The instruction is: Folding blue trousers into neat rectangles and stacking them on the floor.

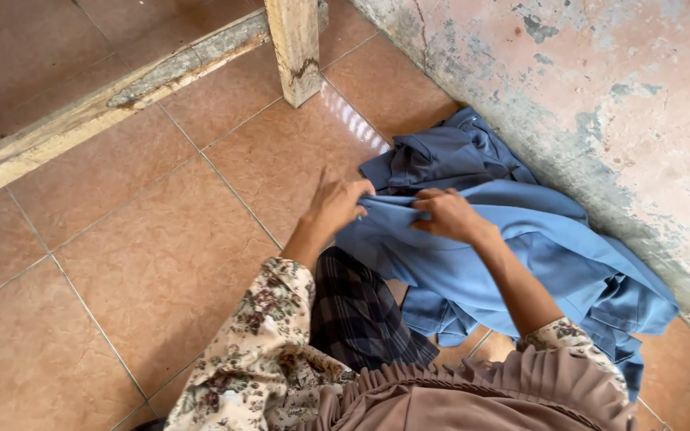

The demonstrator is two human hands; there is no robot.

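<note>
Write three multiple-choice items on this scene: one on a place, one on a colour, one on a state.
1. Where does the cloth lie?
A. On the floor by the wall
B. Draped over the wooden post
C. Hung on the wall

2. What colour is the cloth?
A. Red
B. Blue
C. White

3. What are the hands doing?
A. Both pinch an edge of the cloth
B. Both rest flat on the tiles
C. One grips the post

Key:
1 A: the cloth is heaped on the brown tiles where they meet the peeling wall.
2 B: every visible fold is blue.
3 A: the left hand and the right hand sit close together with fingers closed on one cloth edge.
</note>
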